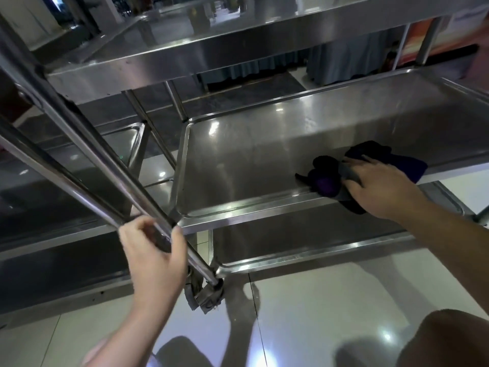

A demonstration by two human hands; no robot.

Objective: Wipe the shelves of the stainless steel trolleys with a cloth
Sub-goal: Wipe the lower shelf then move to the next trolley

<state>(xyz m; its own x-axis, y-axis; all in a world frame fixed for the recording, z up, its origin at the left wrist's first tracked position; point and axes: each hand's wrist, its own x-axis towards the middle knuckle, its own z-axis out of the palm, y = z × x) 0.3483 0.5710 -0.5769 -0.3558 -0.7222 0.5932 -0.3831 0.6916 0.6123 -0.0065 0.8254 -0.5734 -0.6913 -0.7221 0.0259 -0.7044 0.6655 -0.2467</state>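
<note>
A stainless steel trolley fills the head view, with a top shelf (pixel 211 46), a middle shelf (pixel 251 160) and a bottom shelf (pixel 304 234). A dark purple and grey cloth (pixel 328 178) lies on the middle shelf at its near rim. My right hand (pixel 381 186) presses down on the cloth with fingers spread over it. My left hand (pixel 153 247) grips the trolley's near left upright post (pixel 111 165), fingers curled round the tube at the middle shelf's corner.
A second steel trolley (pixel 66 181) stands close on the left. A caster wheel (pixel 203 295) sits under the gripped post. Glossy floor tiles (pixel 317 300) lie below, and my knee (pixel 449 340) shows at bottom right. Draped tables (pixel 344 64) stand behind.
</note>
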